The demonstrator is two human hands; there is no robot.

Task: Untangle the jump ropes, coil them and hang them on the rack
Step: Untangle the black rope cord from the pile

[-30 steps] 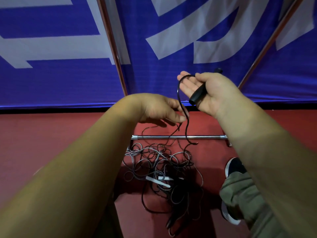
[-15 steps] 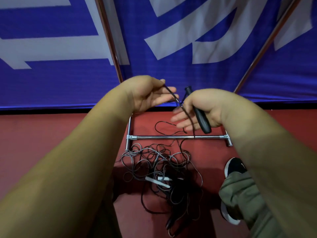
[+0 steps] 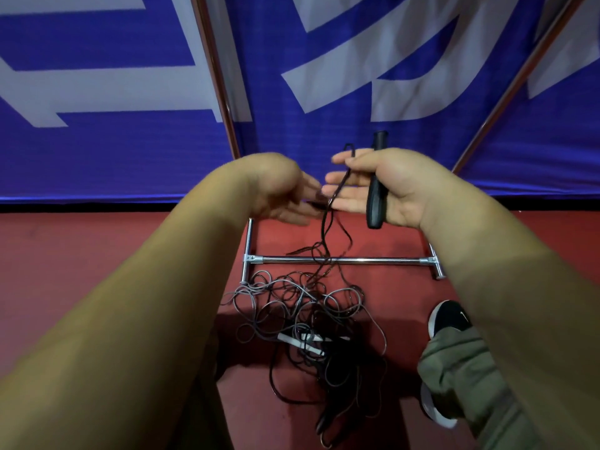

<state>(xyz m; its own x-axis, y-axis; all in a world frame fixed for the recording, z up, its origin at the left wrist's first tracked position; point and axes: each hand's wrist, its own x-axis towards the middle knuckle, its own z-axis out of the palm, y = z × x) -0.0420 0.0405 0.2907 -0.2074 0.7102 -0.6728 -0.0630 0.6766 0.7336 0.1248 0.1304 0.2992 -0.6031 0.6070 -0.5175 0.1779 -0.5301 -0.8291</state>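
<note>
My right hand (image 3: 394, 186) is raised palm-up in front of the banner. Its thumb clamps a black jump rope handle (image 3: 376, 203) against the palm, and the fingers are stretched out. The black rope (image 3: 328, 216) loops over the index finger and drops to the floor. My left hand (image 3: 281, 190) is just to the left, blurred, its fingertips pinching the same rope below the loop. A tangled pile of grey and black ropes (image 3: 292, 306) lies on the red floor, with white handles (image 3: 300, 344) in it. The rack's chrome base bar (image 3: 373, 260) lies just beyond the pile.
Two copper-coloured rack poles (image 3: 216, 79) (image 3: 519, 73) rise in front of a blue and white banner (image 3: 130, 151). My black shoe (image 3: 449, 318) and olive trouser leg (image 3: 461, 381) are right of the pile on the red floor (image 3: 97, 254).
My right hand turned palm-up and rose a little, swinging the handle upright, and the rope now loops over its index finger. My left hand dropped lower along the rope.
</note>
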